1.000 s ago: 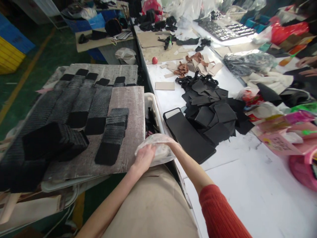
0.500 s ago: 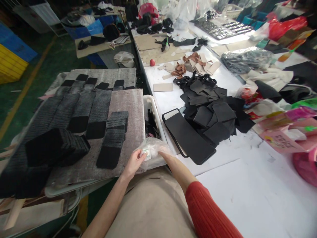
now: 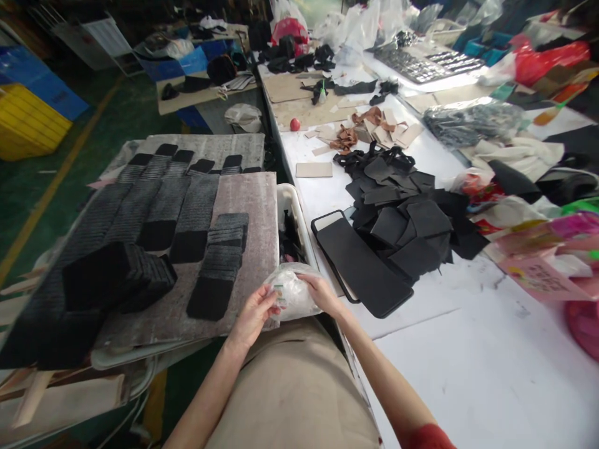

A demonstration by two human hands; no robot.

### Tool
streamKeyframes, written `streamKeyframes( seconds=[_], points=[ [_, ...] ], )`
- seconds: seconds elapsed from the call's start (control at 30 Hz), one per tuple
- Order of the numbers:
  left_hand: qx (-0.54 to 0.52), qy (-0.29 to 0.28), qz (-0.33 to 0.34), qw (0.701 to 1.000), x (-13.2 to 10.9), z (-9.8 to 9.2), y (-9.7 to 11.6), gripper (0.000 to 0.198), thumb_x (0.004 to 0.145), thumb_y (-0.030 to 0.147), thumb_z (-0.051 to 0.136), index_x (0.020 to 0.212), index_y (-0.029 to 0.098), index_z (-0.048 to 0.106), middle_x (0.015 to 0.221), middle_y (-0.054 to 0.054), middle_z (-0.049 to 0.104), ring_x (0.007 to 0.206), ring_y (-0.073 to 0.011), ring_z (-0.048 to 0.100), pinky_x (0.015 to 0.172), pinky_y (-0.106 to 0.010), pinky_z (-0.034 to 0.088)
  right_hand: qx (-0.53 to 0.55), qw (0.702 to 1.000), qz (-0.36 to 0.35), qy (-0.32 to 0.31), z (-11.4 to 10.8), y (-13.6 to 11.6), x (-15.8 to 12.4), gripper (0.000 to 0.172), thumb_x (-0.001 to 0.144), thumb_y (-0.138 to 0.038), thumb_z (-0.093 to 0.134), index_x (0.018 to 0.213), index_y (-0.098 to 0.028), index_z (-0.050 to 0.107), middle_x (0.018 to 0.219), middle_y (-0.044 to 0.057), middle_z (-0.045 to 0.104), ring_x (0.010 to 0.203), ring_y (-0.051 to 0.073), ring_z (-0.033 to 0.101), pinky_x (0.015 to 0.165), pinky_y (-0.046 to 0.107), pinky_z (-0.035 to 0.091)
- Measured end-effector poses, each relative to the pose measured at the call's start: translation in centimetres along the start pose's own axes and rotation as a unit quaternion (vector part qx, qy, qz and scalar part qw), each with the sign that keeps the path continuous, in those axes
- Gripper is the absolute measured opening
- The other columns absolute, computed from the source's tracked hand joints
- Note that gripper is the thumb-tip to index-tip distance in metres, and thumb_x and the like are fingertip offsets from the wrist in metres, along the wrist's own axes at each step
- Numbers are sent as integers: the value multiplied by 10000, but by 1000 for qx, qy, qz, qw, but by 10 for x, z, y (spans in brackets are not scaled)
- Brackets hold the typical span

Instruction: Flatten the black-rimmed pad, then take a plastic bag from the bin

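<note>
A clear plastic bag (image 3: 299, 304) lies over the near end of a white bin (image 3: 299, 215), in front of my body. My left hand (image 3: 255, 312) pinches the bag's left side beside a small green-and-white label (image 3: 279, 294). At the bag's upper right, my right hand (image 3: 321, 292) has its fingers closed on the plastic, with the fingertips partly over it. Dark pieces lie inside the bin behind the bag. What the bag holds, if anything, cannot be made out.
Stacks of black pieces (image 3: 210, 298) cover a grey-brown board (image 3: 255, 249) on the left. On the white table (image 3: 449, 362) lie a black pile (image 3: 407, 218), a long black panel (image 3: 365, 268) and a beige card (image 3: 314, 169). A pink box (image 3: 543, 262) stands at right.
The view has shifted slightly, moving the scene a little right and down. My right hand has come up and over the bag's upper right, and the bag looks fuller and more spread out.
</note>
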State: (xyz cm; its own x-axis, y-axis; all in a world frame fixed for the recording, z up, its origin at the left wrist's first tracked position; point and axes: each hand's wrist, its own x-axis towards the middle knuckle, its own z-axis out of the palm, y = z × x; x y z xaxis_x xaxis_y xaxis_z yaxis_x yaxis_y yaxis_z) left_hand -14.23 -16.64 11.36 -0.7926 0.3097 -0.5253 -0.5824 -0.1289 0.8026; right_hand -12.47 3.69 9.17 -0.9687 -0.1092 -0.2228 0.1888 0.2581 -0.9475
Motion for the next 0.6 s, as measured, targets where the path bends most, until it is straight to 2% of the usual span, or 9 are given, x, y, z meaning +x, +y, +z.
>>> streamKeyframes(
  seconds=[0.1,0.17,0.27,0.33,0.4,0.47,0.6],
  points=[
    [-4,-6,-1,1000,-2,3,-3,340,708,361,788,950,170,643,861,-8,661,646,-97,629,553,-195,481,237,969,69,9,2,-1,-31,508,976,-524,301,1246,-213,597,1120,76,673,1017,204,630,851,343,516],
    [4,-19,0,1000,-4,6,-4,326,730,370,769,957,169,649,864,-17,667,644,-96,616,569,-203,487,306,951,50,17,10,-5,-46,480,909,-573,466,1204,-221,608,1064,52,673,970,191,626,817,299,506],
    [25,-28,12,999,-9,10,-4,316,752,392,745,944,157,657,830,-26,669,642,-104,603,593,-219,502,353,932,28,81,18,-11,-57,345,767,-498,713,923,-200,633,805,-12,637,719,134,586,668,224,467],
    [35,-20,22,999,-12,11,-2,320,745,397,748,940,163,652,802,-16,665,639,-111,603,606,-231,515,392,907,36,149,15,-12,-63,313,778,-474,716,800,-198,572,659,-50,555,550,88,482,532,190,393],
    [41,-25,23,999,-16,13,0,312,749,405,742,931,172,642,758,-1,656,603,-106,590,586,-230,511,418,885,37,202,6,-12,-70,320,806,-474,693,770,-201,530,589,-70,487,466,67,384,445,177,310],
    [38,-42,17,998,-18,16,2,296,760,415,731,901,174,633,692,18,629,532,-84,546,526,-206,478,425,875,37,228,-3,-13,-76,340,815,-491,681,756,-203,510,552,-81,445,420,59,317,393,177,248],
    [2,-46,-4,999,-21,21,5,359,719,445,758,931,185,630,636,45,586,453,-59,467,423,-176,393,421,869,37,258,-10,-18,-82,380,827,-527,653,722,-201,489,542,-81,427,415,58,313,375,175,259]
  ],
)
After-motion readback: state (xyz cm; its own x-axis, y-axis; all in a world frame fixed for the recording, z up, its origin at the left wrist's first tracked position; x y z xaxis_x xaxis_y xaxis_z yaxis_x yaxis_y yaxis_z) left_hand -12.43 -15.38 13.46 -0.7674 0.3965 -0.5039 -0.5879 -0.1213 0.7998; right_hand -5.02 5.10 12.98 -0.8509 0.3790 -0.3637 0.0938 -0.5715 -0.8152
